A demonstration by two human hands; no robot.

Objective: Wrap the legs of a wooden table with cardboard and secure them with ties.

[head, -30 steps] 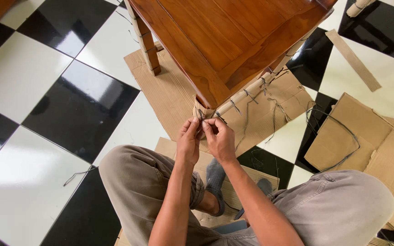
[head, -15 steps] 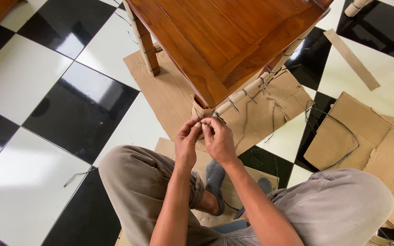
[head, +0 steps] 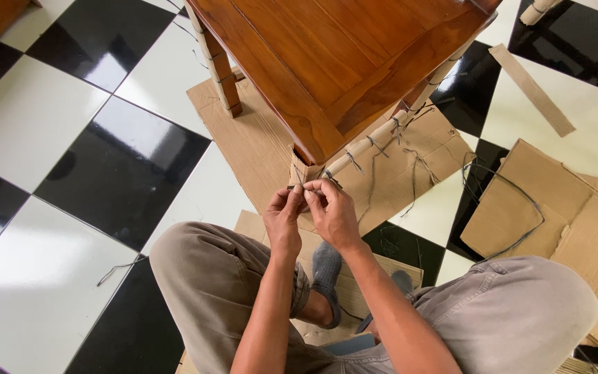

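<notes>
Just below the near corner of the wooden table (head: 340, 62), the left hand (head: 283, 220) and right hand (head: 333, 215) meet, fingers (head: 311, 190) pressed together, pinching thin dark string (head: 297, 185) at the cardboard-wrapped table leg (head: 304, 170). Right of that corner lies a loose string loop (head: 513, 187) on cardboard.

String (head: 306, 185) between fingertips — barely discernible

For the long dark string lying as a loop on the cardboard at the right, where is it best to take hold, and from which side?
Probably from above, on the upper arc of the string loop. There it crosses a flat cardboard sheet with nothing lying over it, so fingertips can pinch it. Both the left hand and the right hand pinch string at the wrapped table leg.
</notes>
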